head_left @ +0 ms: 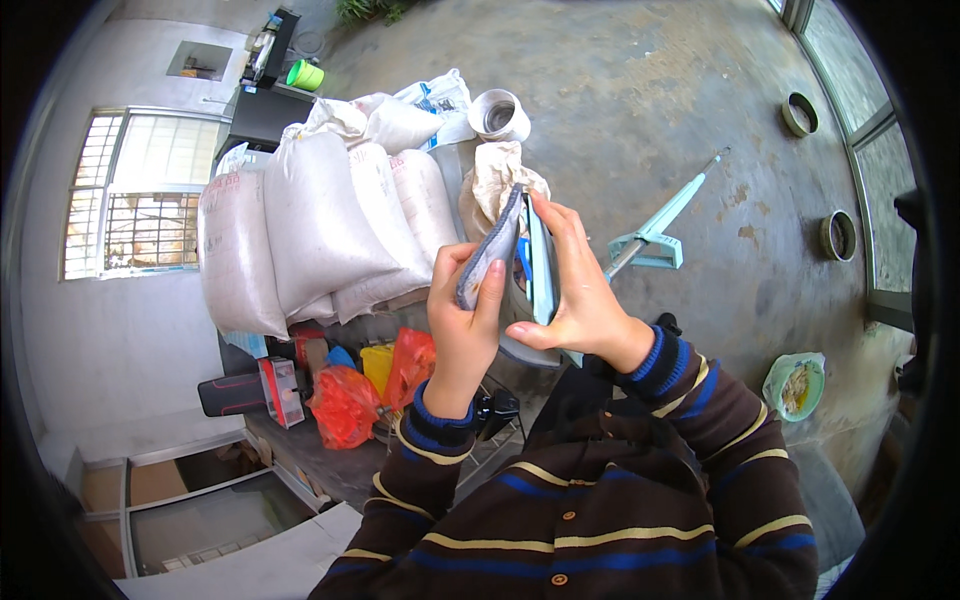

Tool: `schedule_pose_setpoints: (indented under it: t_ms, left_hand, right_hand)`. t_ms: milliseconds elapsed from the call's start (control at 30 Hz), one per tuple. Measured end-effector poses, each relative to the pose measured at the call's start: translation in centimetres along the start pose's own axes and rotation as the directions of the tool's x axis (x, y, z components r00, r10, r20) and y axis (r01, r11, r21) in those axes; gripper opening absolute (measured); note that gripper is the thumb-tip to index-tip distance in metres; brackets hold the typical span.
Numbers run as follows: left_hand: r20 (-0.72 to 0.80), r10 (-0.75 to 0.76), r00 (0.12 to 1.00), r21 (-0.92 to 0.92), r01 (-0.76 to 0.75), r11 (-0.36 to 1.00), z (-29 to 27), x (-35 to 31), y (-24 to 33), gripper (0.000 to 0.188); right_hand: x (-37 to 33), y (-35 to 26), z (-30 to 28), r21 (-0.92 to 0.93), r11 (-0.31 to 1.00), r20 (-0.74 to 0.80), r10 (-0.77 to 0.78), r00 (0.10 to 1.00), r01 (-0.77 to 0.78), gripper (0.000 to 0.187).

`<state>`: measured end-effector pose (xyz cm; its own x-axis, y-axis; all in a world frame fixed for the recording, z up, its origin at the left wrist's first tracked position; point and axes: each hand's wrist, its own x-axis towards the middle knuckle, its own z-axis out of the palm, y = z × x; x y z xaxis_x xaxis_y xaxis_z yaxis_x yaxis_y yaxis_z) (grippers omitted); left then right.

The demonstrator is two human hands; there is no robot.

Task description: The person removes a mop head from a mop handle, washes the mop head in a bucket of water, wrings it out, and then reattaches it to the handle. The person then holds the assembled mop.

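A flat mop is held up at the centre of the head view. My left hand [464, 305] pinches the grey-blue mop pad [490, 262] between thumb and fingers. Fingers and thumb of my right hand [580, 285] are curled around the light-blue mop plate [541, 268], which stands on edge beside the pad. A gap shows between pad and plate, with a bit of brighter blue inside it. Past my right hand runs the mop's pole, with a light-blue sleeve and loop-shaped part [655, 235], reaching over the floor. Where pole and plate join is hidden.
White sacks [325, 215] are piled at the left, near a white bucket [499, 116] and a crumpled beige cloth [492, 180]. Red plastic bags [345, 405] lie below them. Two round bowls [838, 237] and a green basin [794, 386] stand on the floor at right.
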<state>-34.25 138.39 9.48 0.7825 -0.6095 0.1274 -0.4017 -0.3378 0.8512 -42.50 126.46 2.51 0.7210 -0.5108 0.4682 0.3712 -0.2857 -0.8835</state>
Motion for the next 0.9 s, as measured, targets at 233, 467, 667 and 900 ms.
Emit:
schedule_pose_setpoints:
  t_ms: [233,467,667,900]
  left_hand:
    - [0.026,-0.019,0.999,0.009,0.018,1.000,0.3,-0.4,0.4,0.023]
    - [0.058,0.028,0.998,-0.049,-0.025,0.998,0.6,0.0,0.1,0.025]
    - [0.126,-0.087,0.988,-0.054,0.095,0.994,0.2,-0.4,0.0,0.032]
    - [0.180,-0.079,0.980,-0.016,0.084,0.996,-0.6,-0.1,-0.3,0.033]
  right_hand:
    - [0.0,-0.3,0.3,-0.053,0.999,-0.034,-0.005,0.999,0.004,0.121]
    - [-0.1,-0.3,0.5,-0.089,0.996,-0.042,-0.020,0.999,0.016,0.124]
    - [-0.3,-0.3,0.8,-0.081,0.997,-0.048,-0.007,0.999,0.003,0.125]
    - [-0.3,-0.2,1.0,-0.100,0.995,-0.048,0.011,0.999,-0.015,0.127]
